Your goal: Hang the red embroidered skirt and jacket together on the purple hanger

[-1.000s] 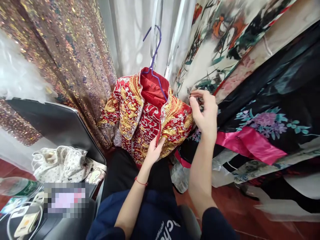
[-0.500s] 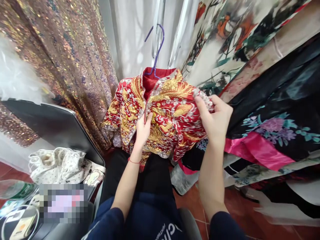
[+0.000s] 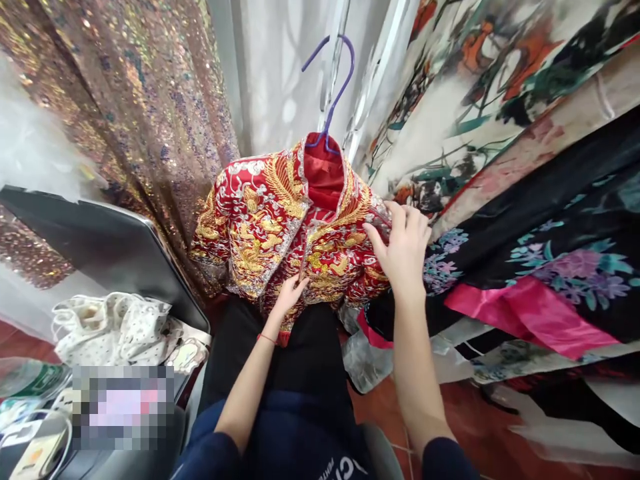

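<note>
Red and gold, the jacket (image 3: 260,233) fills the frame's centre, a purple hanger (image 3: 346,83) rising from its collar. Just below centre, the left hand (image 3: 289,297) pinches its front edge. Right of centre, the right hand (image 3: 403,247) touches its shoulder, thumb apart from fingers; whether it grips, I cannot tell. Sequinned cloth (image 3: 155,87) hangs upper left.

The red cloth jacket (image 3: 257,230) with gold-and-silver embroidery looks rough and shiny; the thin purple hooked hanger (image 3: 343,88), smooth; the wide pink cloth band (image 3: 537,319), glossy.
</note>
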A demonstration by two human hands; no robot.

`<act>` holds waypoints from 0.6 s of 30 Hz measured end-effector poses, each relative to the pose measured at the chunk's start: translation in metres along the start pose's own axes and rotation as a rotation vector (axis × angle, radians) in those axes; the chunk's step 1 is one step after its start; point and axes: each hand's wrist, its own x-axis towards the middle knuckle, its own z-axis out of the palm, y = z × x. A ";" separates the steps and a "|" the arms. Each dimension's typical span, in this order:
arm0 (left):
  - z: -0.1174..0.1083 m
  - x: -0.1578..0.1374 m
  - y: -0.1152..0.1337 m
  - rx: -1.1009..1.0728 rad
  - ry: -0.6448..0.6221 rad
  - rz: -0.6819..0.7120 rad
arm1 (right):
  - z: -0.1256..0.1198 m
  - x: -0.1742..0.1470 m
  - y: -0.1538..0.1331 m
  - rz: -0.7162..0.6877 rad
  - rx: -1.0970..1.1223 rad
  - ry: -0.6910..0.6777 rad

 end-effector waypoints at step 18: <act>-0.034 0.020 -0.006 0.125 0.212 0.028 | 0.005 0.034 0.023 0.101 0.356 -0.116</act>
